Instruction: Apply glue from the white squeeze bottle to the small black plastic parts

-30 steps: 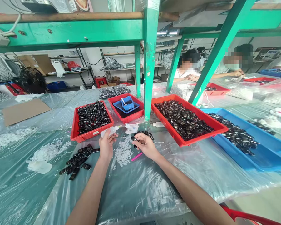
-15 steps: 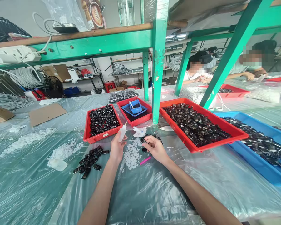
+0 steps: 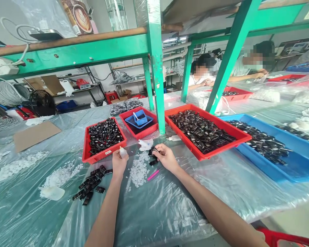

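Note:
My left hand (image 3: 119,165) is closed around a small translucent squeeze bottle (image 3: 123,153), its thin tip hard to make out. To its right, my right hand (image 3: 168,160) pinches a small glossy black plastic piece (image 3: 155,150), partly hidden by the fingers. A few more black pieces (image 3: 152,162) lie just under that hand. Between the hands spreads a pile of tiny whitish plastic bits (image 3: 139,170). A pink pen-like tool (image 3: 153,175) rests at the pile's right edge. Left of my left arm lies a heap of black pieces (image 3: 89,185).
Red trays of black pieces stand at left (image 3: 86,147) and right (image 3: 203,158), with a red tray holding small blue trays (image 3: 157,127) between. A blue tray (image 3: 296,168) is at far right. A green post (image 3: 157,75) rises behind the hands. Co-workers sit across the table.
The view has swung to the right. The bottle in my left hand has tipped from upright with its tip showing to a foreshortened angle. My right hand still pinches a black piece.

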A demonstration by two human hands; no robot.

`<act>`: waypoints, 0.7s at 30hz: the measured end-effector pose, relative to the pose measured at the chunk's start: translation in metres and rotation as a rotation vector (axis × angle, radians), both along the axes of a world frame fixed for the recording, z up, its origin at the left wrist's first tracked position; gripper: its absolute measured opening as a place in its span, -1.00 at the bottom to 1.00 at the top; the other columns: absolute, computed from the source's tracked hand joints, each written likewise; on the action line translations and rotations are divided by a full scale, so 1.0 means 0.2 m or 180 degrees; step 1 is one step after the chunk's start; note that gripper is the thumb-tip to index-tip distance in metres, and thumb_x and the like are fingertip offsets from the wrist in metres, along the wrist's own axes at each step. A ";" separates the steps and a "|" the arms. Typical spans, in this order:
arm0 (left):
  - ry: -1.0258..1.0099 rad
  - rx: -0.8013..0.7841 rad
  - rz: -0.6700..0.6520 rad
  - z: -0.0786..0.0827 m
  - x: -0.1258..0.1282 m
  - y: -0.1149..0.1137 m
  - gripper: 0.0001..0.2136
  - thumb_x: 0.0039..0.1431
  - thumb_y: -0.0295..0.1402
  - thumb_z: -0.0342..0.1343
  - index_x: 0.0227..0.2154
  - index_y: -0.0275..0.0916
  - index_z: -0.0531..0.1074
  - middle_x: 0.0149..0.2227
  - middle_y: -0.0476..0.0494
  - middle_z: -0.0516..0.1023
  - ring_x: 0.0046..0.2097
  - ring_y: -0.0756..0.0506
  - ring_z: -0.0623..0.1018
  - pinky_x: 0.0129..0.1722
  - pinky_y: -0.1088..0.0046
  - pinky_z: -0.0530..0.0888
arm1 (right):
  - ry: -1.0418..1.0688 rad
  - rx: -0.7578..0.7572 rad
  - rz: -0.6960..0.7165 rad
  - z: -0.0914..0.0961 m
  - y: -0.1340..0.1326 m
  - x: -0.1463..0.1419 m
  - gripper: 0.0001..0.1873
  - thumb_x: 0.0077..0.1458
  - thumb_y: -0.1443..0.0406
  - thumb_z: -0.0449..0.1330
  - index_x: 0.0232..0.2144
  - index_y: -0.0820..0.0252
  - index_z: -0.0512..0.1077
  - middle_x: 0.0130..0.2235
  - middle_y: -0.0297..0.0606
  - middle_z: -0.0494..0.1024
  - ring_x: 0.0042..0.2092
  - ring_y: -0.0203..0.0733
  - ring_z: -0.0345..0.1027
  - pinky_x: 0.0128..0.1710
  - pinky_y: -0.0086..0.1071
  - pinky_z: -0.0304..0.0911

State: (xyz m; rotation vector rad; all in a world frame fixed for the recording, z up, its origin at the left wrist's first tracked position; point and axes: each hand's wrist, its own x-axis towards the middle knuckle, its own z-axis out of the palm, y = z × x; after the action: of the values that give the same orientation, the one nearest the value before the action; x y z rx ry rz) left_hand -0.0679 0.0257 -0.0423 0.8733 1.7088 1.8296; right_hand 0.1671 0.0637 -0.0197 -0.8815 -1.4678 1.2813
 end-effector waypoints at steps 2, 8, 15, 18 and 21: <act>0.0010 -0.0041 0.0059 0.00 0.00 0.00 -0.61 -0.19 -0.45 0.30 -0.24 -0.20 0.31 -0.25 -0.12 0.56 -0.26 -0.07 0.56 -0.25 0.39 0.45 | 0.0103 -0.0033 0.0052 -0.01 0.00 0.00 -0.66 -0.04 0.08 0.33 -0.30 0.14 0.36 -0.49 -0.44 0.44 -0.58 -0.32 0.25 -0.53 -0.39 0.18; 0.0162 0.0213 0.0287 0.04 -0.01 -0.01 -0.52 -0.12 -0.32 0.33 -0.13 -0.17 0.27 -0.18 -0.11 0.48 -0.16 -0.08 0.55 -0.13 0.34 0.45 | 0.0368 -0.0134 -0.0037 -0.02 0.03 -0.01 -0.60 -0.08 0.06 0.35 -0.30 0.14 0.35 -0.47 -0.42 0.51 -0.58 -0.34 0.22 -0.57 -0.42 0.20; 0.1818 0.0966 0.1042 0.19 0.14 -0.13 -0.59 0.06 -0.24 0.28 -0.03 -0.18 0.39 0.02 -0.22 0.44 0.05 -0.19 0.43 0.09 0.23 0.31 | 0.0350 -0.0070 -0.0094 -0.02 0.02 -0.01 -0.66 -0.02 0.11 0.31 -0.28 0.15 0.36 -0.43 -0.40 0.52 -0.56 -0.35 0.23 -0.55 -0.44 0.21; 0.1962 0.0795 -0.0032 0.22 0.28 -0.18 -0.85 0.09 -0.23 0.26 -0.32 -0.15 0.51 -0.30 -0.13 0.51 -0.19 -0.18 0.48 -0.04 0.25 0.37 | 0.0280 -0.0018 -0.0117 -0.01 0.01 -0.01 -0.71 0.00 0.14 0.30 -0.29 0.14 0.37 -0.43 -0.41 0.50 -0.54 -0.35 0.23 -0.54 -0.44 0.22; 0.2219 0.0346 -0.1535 0.20 0.38 -0.20 -0.92 0.09 -0.24 0.25 -0.43 -0.10 0.55 -0.38 -0.13 0.54 -0.25 -0.19 0.50 -0.12 0.26 0.39 | 0.0226 0.0036 -0.0154 -0.01 0.01 -0.01 -0.71 0.00 0.15 0.31 -0.28 0.14 0.38 -0.43 -0.41 0.49 -0.53 -0.34 0.23 -0.53 -0.44 0.24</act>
State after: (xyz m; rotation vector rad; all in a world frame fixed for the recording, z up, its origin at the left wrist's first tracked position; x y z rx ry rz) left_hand 0.0085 -0.0134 -0.0013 1.9432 1.5553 1.3723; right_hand 0.1651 0.0650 -0.0219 -0.8508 -1.3891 1.2548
